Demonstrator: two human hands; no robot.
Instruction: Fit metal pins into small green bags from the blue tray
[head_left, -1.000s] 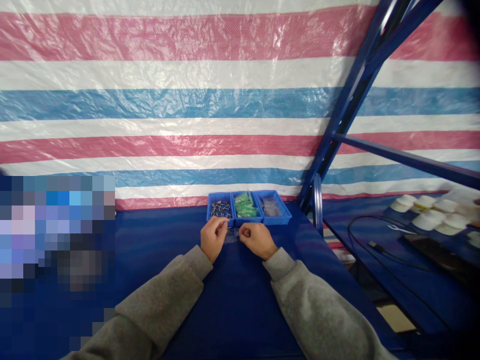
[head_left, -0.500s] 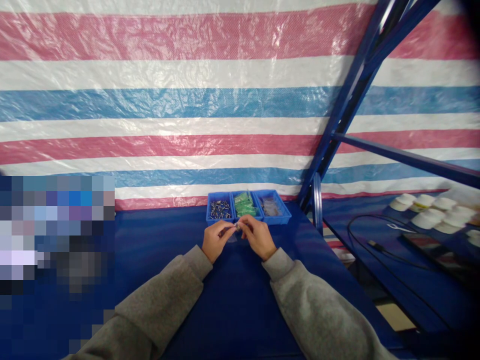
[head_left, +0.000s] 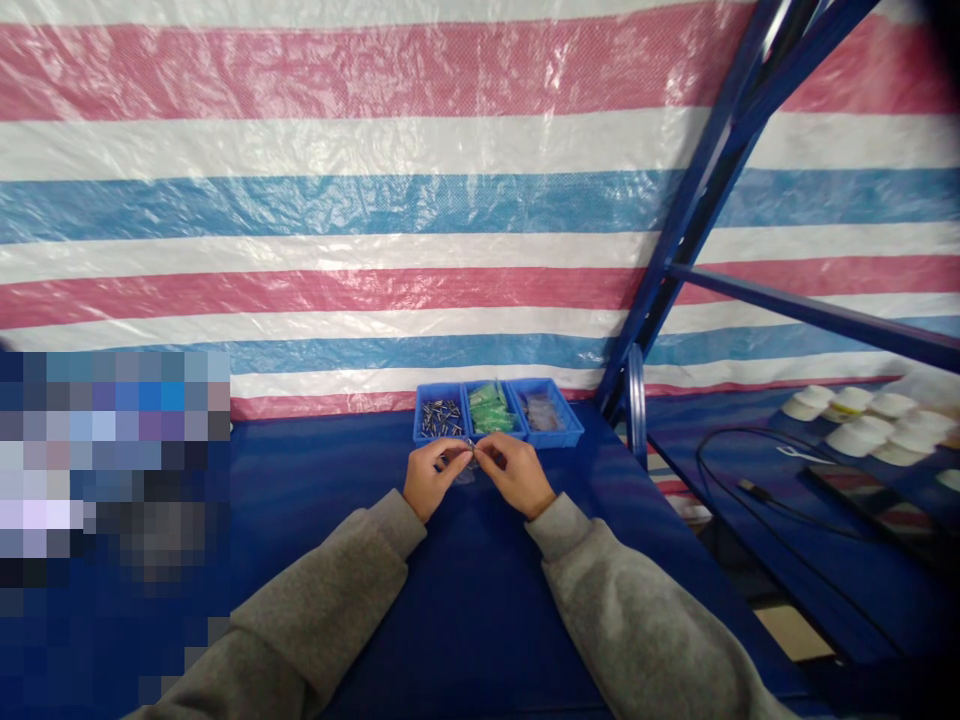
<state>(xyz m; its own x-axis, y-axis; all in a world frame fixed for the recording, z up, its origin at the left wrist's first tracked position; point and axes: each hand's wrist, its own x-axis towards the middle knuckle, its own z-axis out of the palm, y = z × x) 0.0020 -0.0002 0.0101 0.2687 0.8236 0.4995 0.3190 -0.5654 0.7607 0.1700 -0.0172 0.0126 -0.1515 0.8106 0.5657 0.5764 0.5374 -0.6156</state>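
My left hand and right hand meet at the fingertips, pinching a small dark piece between them, too tiny to identify; it is just before three blue bins; clear film below, over the blue table; bins hold metal bits, green packets, clear plastic.

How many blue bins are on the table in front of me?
3, side by side in a row: left bin with metal parts, middle bin with green items, right bin with clear plastic. The pixelated left side could hide more.
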